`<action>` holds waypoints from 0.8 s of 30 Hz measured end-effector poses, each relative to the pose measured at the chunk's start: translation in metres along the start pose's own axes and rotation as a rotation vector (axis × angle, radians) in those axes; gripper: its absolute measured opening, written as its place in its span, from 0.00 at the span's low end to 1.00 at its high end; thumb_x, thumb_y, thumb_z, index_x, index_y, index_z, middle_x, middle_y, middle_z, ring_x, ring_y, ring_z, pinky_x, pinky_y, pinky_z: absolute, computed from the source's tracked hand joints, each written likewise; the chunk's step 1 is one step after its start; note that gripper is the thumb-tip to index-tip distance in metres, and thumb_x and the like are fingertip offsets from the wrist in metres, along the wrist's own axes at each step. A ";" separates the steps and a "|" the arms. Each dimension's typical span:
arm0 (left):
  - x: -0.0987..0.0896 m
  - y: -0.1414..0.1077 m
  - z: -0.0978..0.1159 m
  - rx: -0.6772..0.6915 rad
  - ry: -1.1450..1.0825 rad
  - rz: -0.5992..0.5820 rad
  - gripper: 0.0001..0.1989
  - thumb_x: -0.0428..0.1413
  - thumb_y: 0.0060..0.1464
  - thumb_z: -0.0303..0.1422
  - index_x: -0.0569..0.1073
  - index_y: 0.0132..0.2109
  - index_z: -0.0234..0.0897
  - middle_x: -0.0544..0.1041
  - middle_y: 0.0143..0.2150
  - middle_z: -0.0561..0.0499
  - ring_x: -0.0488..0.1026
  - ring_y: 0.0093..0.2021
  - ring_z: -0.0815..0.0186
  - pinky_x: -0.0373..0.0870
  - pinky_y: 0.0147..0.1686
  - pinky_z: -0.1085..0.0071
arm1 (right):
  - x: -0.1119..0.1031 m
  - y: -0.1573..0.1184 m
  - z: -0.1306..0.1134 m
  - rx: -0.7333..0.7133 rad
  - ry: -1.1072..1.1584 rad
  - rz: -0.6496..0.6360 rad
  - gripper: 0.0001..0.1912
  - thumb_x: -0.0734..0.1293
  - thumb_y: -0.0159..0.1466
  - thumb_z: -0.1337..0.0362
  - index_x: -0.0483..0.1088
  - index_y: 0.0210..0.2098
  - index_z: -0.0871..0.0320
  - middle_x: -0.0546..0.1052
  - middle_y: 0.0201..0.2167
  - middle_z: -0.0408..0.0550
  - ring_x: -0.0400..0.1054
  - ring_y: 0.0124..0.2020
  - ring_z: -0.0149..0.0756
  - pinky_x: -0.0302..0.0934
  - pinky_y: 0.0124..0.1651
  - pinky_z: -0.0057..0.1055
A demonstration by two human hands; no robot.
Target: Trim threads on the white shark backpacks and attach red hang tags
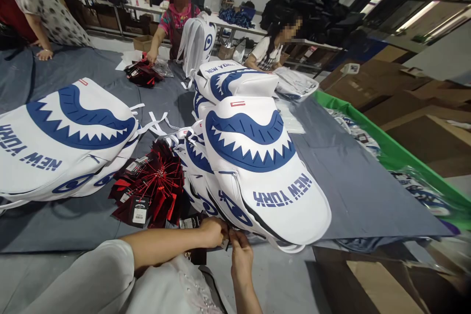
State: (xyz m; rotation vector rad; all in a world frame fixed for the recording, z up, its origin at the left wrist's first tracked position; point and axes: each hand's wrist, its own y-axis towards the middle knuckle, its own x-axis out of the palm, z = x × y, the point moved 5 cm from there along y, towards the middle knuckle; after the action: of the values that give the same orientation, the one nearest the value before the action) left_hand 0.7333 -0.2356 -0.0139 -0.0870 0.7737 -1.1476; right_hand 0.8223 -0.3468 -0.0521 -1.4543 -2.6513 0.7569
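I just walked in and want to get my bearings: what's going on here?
The person's left hand and right hand are close together at the near edge of a white backpack; what is between their fingers is too small to make out. That backpack lies on others, beside a fanned heap of red and black tags. More backpacks lie to the left. Across the table, a co-worker has a hand on a smaller red and black pile.

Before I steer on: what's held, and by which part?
Left hand and right hand pinch a small dark piece beside the white backpack; exact part unclear.
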 end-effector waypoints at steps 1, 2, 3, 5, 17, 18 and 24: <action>-0.001 0.000 -0.001 -0.013 0.009 0.015 0.10 0.55 0.54 0.35 0.79 0.38 0.37 0.81 0.40 0.46 0.77 0.42 0.58 0.70 0.41 0.67 | 0.000 0.000 0.001 0.002 0.003 0.000 0.16 0.72 0.46 0.51 0.75 0.30 0.54 0.78 0.31 0.47 0.69 0.38 0.45 0.63 0.46 0.38; -0.002 0.000 -0.001 -0.020 0.014 0.027 0.11 0.56 0.53 0.36 0.79 0.40 0.36 0.81 0.41 0.44 0.76 0.44 0.56 0.70 0.42 0.66 | 0.000 0.001 0.002 0.004 0.012 0.005 0.16 0.72 0.46 0.51 0.75 0.30 0.54 0.78 0.31 0.47 0.69 0.38 0.45 0.63 0.46 0.38; -0.003 0.000 -0.001 -0.018 0.014 0.030 0.13 0.57 0.52 0.37 0.78 0.41 0.36 0.81 0.42 0.44 0.76 0.44 0.55 0.70 0.42 0.66 | 0.000 0.001 0.002 0.009 0.023 0.011 0.16 0.73 0.46 0.51 0.75 0.30 0.54 0.79 0.31 0.47 0.69 0.38 0.45 0.63 0.45 0.38; -0.003 -0.001 0.000 0.001 0.004 0.012 0.12 0.56 0.52 0.37 0.78 0.42 0.38 0.81 0.41 0.48 0.77 0.42 0.59 0.71 0.40 0.69 | 0.000 0.001 0.004 0.020 0.042 0.017 0.17 0.73 0.45 0.51 0.75 0.30 0.55 0.79 0.31 0.46 0.70 0.38 0.44 0.64 0.45 0.37; -0.003 -0.007 0.003 0.030 0.063 0.012 0.11 0.52 0.55 0.34 0.78 0.41 0.38 0.81 0.44 0.47 0.76 0.47 0.58 0.71 0.45 0.68 | 0.000 -0.002 0.007 -0.024 0.034 0.020 0.20 0.72 0.45 0.52 0.75 0.32 0.60 0.80 0.34 0.50 0.71 0.38 0.43 0.64 0.46 0.37; -0.003 -0.007 0.002 0.027 0.069 0.020 0.12 0.53 0.55 0.34 0.78 0.42 0.38 0.80 0.45 0.46 0.76 0.48 0.57 0.71 0.46 0.67 | 0.000 -0.003 0.008 -0.020 0.041 0.014 0.19 0.72 0.46 0.52 0.75 0.32 0.60 0.80 0.35 0.51 0.71 0.38 0.43 0.64 0.46 0.37; 0.000 -0.007 -0.001 0.061 0.085 0.020 0.11 0.53 0.56 0.34 0.78 0.42 0.41 0.81 0.44 0.49 0.77 0.46 0.60 0.72 0.45 0.69 | 0.001 -0.004 0.010 0.002 0.038 -0.008 0.19 0.72 0.46 0.54 0.76 0.33 0.60 0.80 0.35 0.50 0.71 0.39 0.42 0.63 0.48 0.38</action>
State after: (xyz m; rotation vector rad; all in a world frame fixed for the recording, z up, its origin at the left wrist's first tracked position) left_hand 0.7274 -0.2383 -0.0117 0.0203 0.8129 -1.1607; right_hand 0.8161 -0.3520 -0.0594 -1.4414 -2.6261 0.7236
